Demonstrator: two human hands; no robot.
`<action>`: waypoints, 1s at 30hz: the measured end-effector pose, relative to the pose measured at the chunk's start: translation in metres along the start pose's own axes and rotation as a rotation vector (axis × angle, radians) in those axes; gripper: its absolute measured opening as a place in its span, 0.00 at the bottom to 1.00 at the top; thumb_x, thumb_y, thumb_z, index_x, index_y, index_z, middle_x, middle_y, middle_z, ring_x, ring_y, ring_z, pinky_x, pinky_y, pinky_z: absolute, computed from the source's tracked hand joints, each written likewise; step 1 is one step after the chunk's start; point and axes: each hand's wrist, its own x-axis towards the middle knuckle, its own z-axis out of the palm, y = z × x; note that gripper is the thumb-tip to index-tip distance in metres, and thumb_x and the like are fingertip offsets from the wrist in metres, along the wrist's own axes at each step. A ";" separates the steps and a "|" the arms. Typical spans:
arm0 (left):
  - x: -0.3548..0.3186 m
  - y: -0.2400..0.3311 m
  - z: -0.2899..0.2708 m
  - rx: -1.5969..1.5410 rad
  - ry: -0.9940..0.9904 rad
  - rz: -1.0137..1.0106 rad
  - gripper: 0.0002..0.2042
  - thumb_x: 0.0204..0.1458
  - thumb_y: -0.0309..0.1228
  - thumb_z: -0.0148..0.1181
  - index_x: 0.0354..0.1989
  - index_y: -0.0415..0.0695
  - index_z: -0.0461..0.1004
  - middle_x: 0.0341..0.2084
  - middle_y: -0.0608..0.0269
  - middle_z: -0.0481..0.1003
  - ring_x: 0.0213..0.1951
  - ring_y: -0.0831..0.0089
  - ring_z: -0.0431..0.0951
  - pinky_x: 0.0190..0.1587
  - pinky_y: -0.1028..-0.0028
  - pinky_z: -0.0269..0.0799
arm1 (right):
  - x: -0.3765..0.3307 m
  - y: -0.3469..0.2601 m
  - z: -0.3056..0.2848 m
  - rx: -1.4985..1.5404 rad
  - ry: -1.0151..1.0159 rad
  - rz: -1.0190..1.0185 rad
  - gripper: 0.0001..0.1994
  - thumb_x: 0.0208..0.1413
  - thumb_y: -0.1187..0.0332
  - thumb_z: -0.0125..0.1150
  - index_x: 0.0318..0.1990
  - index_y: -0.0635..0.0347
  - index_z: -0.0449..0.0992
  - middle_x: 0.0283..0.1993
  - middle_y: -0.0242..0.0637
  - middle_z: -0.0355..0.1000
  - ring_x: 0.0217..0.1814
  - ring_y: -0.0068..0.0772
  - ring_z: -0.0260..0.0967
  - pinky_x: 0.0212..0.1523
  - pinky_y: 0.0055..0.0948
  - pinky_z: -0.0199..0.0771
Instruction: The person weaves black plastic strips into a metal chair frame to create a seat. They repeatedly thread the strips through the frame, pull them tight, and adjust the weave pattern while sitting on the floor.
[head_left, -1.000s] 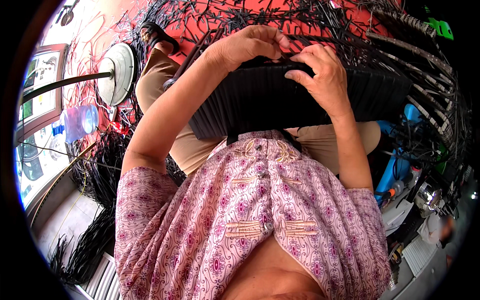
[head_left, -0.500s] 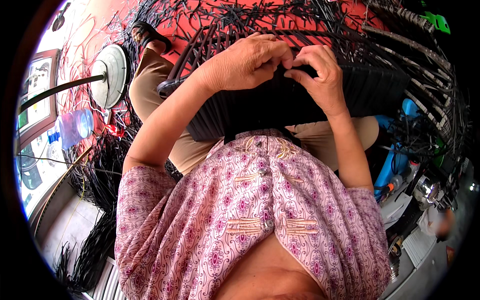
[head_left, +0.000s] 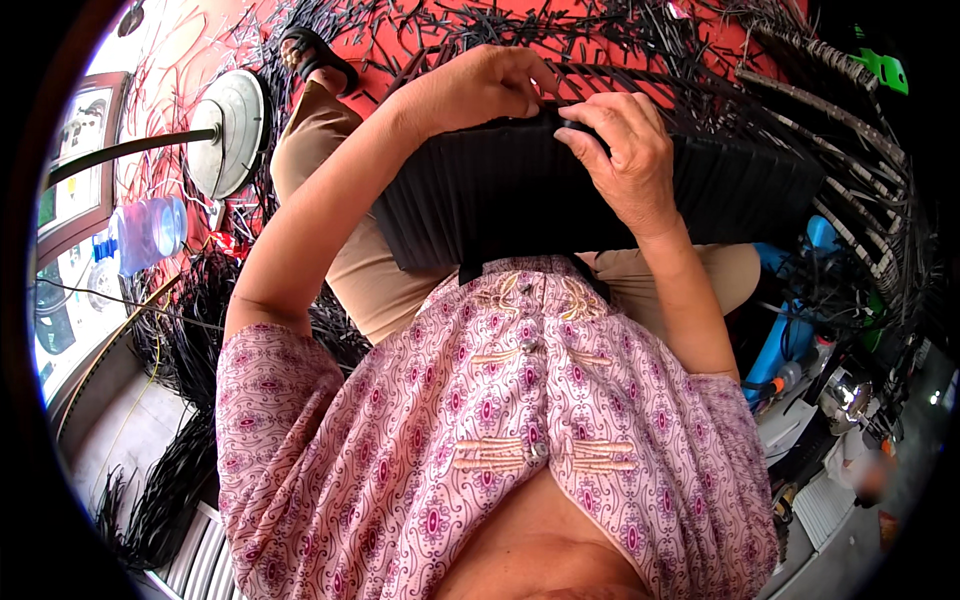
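Note:
A black woven basket (head_left: 480, 185) lies across my lap, its side of tight dark strips facing me and an open lattice of strips beyond its upper edge. My left hand (head_left: 485, 88) is at that edge with its fingers bent inward; what they hold is hidden behind the hand. Just to the right, my right hand (head_left: 628, 160) has thumb and forefinger brought together on a small dark bit of strip at the same edge. A narrow gap separates the two hands.
Loose black strips (head_left: 190, 350) lie in heaps at left and over the red floor (head_left: 400, 25). A round metal stand base (head_left: 228, 135) and a clear water bottle (head_left: 150, 235) are at left. Bundled strips (head_left: 830, 110) and a blue object (head_left: 790, 335) are at right.
My left hand has drawn slightly up and left, away from my right hand. My right hand has shifted a little left and down. The basket has tilted, showing more of its near side.

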 end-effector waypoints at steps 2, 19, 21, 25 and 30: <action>0.001 -0.002 0.000 -0.150 -0.003 -0.046 0.11 0.50 0.22 0.57 0.44 0.39 0.74 0.32 0.68 0.76 0.36 0.82 0.73 0.41 0.80 0.68 | -0.001 0.000 0.002 -0.017 0.019 -0.004 0.09 0.47 0.66 0.69 0.35 0.54 0.77 0.34 0.29 0.71 0.38 0.35 0.67 0.42 0.34 0.69; -0.014 0.008 0.000 -0.382 -0.109 0.092 0.10 0.46 0.19 0.51 0.37 0.42 0.67 0.24 0.71 0.70 0.29 0.82 0.68 0.34 0.81 0.62 | -0.009 -0.002 0.011 -0.026 0.021 -0.014 0.12 0.43 0.62 0.71 0.35 0.52 0.78 0.36 0.27 0.71 0.40 0.33 0.68 0.41 0.33 0.67; -0.015 0.008 0.001 -0.358 -0.133 0.087 0.09 0.46 0.19 0.51 0.36 0.42 0.66 0.23 0.72 0.68 0.28 0.82 0.66 0.33 0.81 0.60 | -0.012 -0.003 0.013 -0.065 0.029 -0.019 0.13 0.40 0.62 0.73 0.34 0.51 0.79 0.37 0.26 0.71 0.39 0.32 0.68 0.41 0.32 0.67; -0.018 0.010 0.003 -0.296 -0.139 0.086 0.07 0.47 0.19 0.53 0.33 0.43 0.66 0.24 0.74 0.65 0.29 0.84 0.64 0.32 0.81 0.59 | -0.015 0.000 0.019 -0.039 0.078 -0.040 0.13 0.38 0.64 0.74 0.34 0.50 0.79 0.36 0.25 0.71 0.38 0.31 0.68 0.39 0.31 0.67; -0.023 0.017 0.004 -0.186 -0.194 0.093 0.05 0.48 0.18 0.56 0.30 0.43 0.68 0.26 0.74 0.63 0.31 0.83 0.64 0.34 0.81 0.60 | -0.015 0.001 0.018 -0.009 0.048 -0.062 0.13 0.37 0.65 0.74 0.34 0.50 0.80 0.36 0.24 0.71 0.37 0.30 0.69 0.38 0.30 0.67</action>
